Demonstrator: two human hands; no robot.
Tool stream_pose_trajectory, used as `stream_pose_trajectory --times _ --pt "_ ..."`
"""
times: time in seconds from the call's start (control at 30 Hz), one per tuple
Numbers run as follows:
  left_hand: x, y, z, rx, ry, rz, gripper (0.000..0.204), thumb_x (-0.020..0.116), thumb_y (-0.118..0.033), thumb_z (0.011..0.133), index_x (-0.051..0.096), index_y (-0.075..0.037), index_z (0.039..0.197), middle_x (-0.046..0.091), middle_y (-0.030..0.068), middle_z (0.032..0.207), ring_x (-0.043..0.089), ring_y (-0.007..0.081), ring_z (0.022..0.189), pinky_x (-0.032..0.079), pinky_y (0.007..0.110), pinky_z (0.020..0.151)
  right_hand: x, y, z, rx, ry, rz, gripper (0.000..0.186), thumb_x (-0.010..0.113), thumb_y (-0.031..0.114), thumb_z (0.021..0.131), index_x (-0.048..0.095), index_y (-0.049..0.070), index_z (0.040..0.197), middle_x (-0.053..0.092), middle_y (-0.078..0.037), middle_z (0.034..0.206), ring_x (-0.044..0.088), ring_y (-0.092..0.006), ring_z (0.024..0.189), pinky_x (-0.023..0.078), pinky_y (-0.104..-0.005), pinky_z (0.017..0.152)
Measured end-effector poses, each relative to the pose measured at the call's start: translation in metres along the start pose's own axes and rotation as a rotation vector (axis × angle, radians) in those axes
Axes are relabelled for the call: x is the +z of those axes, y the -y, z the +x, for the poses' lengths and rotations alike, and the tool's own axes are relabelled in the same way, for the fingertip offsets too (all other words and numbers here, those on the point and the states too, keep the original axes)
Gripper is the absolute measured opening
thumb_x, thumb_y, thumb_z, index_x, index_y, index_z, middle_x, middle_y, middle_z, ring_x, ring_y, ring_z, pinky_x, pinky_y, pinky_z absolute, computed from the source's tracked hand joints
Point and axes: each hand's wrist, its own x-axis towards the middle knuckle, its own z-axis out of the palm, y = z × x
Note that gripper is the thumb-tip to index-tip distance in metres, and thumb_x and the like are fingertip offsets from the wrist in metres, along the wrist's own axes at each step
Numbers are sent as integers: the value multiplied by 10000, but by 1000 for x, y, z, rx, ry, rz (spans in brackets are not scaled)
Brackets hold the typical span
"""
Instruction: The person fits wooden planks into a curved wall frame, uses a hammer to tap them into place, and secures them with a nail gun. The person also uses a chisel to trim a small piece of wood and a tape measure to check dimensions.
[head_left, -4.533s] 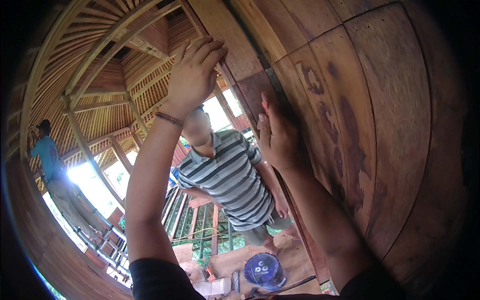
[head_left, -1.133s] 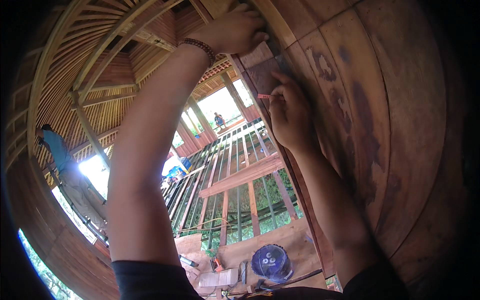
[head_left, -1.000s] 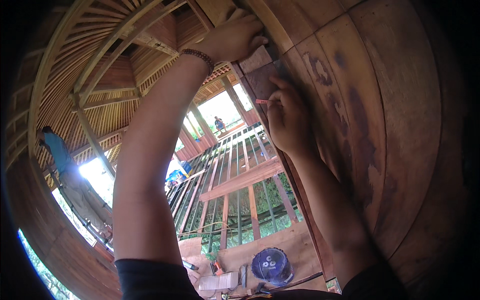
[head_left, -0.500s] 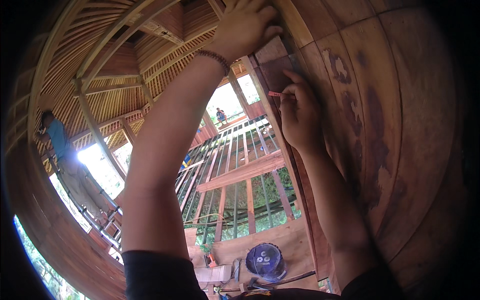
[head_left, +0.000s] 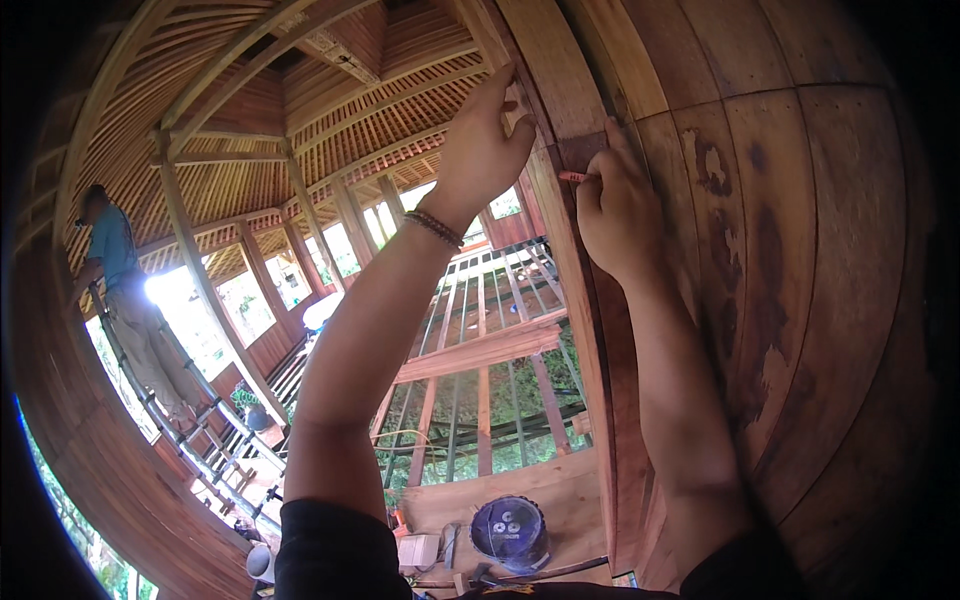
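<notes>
My right hand (head_left: 622,212) is closed around a short red pencil (head_left: 571,176), whose end pokes out to the left beside the thumb. That hand is against the upright wooden post (head_left: 555,60), at a seam where a darker board begins, and one finger points upward. Higher and to the left, my left hand (head_left: 488,140) reaches up to the left edge of the same post. Its fingers are stretched upward and its thumb stands apart, with nothing seen in it. A beaded bracelet (head_left: 434,228) circles the left wrist.
Stained plank wall (head_left: 765,230) rises close on the right. Below are open floor joists (head_left: 484,400) with a loose board (head_left: 480,352) across them. A dark bucket (head_left: 510,535) stands near my feet. At left, a person (head_left: 120,260) stands on a ladder (head_left: 200,385).
My left hand has come down from the top of the post to its left edge, and its fingers now show. The right hand still holds the pencil. The view has shifted slightly.
</notes>
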Motion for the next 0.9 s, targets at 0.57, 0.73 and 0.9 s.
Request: stream_pose_trajectory --times 0.57,0.73,0.9 --pt "-141 -111 -126 3 312 -549 157 558 -33 998 690 49 1021 720 98 910 696 159 804 560 267 753 22 -39 -12 -181 -303 281 117 610 74 997 678 -10 1044 691 -146 1217 688 -180 902 549 -283 777" --pt "-145 -159 -129 234 271 -617 177 571 -89 995 691 39 972 703 93 859 682 161 762 547 273 720 24 -42 -14 18 -285 482 137 648 85 1005 702 -12 1085 706 -63 1093 638 -96 901 523 -241 739" --pt "-110 -187 -128 336 251 -753 216 583 -145 992 692 29 924 687 89 808 667 164 719 534 280 686 5 -36 -5 264 -200 446 173 650 139 1019 705 9 1118 696 -36 992 595 -71 805 494 -226 693"
